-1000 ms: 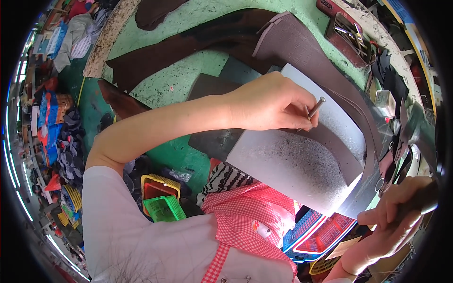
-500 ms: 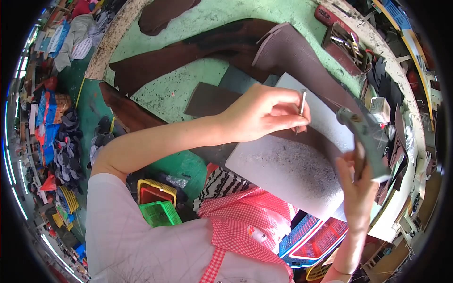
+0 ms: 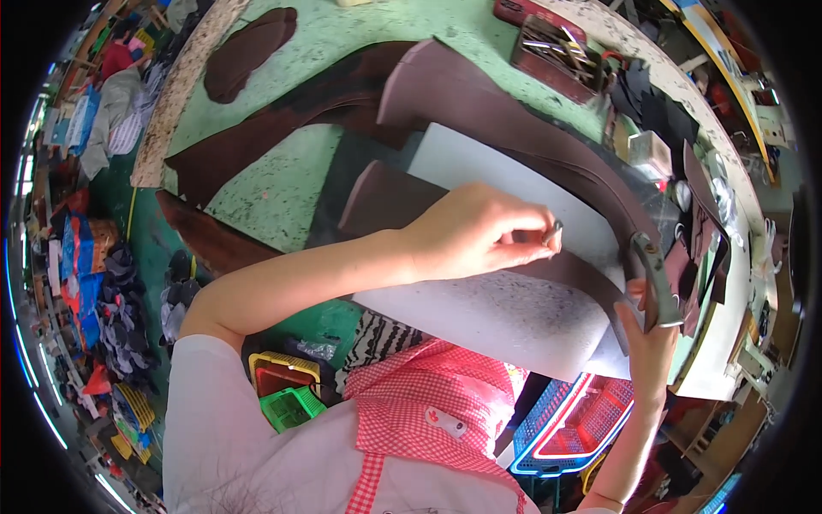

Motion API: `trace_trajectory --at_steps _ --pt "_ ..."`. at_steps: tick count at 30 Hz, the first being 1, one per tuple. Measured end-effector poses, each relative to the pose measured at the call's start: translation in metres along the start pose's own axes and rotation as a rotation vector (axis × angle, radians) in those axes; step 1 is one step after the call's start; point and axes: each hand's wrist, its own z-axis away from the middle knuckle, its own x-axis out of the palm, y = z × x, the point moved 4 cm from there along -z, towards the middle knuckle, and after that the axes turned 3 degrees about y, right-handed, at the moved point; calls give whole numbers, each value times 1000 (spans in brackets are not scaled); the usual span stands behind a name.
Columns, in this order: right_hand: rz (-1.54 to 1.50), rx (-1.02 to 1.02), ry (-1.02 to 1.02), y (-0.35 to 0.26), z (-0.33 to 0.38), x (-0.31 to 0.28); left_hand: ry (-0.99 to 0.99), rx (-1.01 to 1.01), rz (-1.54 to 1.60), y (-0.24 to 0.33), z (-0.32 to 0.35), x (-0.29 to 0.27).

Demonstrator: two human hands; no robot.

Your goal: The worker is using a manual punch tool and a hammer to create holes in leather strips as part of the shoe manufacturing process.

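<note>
Metal rod (image 3: 556, 236) pinched above brown strip (image 3: 578, 278)

Bodyward of the grip, the apron (image 3: 419, 381) bore a cartoon patch (image 3: 445, 421). The left hand (image 3: 484, 231) pinched the rod, hiding most of it; its tip was lost from sight. Rightward, the right hand (image 3: 648, 332) clasped a grey metal tool (image 3: 661, 287), handle obscured. Beneath the pinch, the strip lay on a white board (image 3: 479, 317). Beyond spread a speckled green table (image 3: 265, 171) with a red tool tin (image 3: 546, 79).

- Board (image 3: 505, 334) on the tabletop (image 3: 265, 171), strip (image 3: 578, 276) across the board
- Left hand (image 3: 488, 227) over the strip; hammer (image 3: 658, 283) in right hand (image 3: 646, 334)
- Tool box (image 3: 555, 79) behind the board
- Baskets (image 3: 533, 450) left and right of the apron (image 3: 419, 390)
</note>
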Motion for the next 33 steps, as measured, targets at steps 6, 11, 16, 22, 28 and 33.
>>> trace_trajectory --at_steps 6,11,16,22,28,33 --pt "-369 156 86 9 25 -17 27 62 131 -5 -31 -3" --pt "-300 127 -137 -2 38 -5 381 255 -41 -3 -149 10" --pt "-304 38 -206 -6 37 3 383 371 -201 -19 -244 60" --pt "-329 382 -288 7 39 8 282 305 -268 -24 -228 48" --pt "-463 259 -231 6 37 4 -54 -455 558 -20 -113 -9" --pt "-299 231 -208 7 32 -1 -7 -569 483 -14 -46 -31"
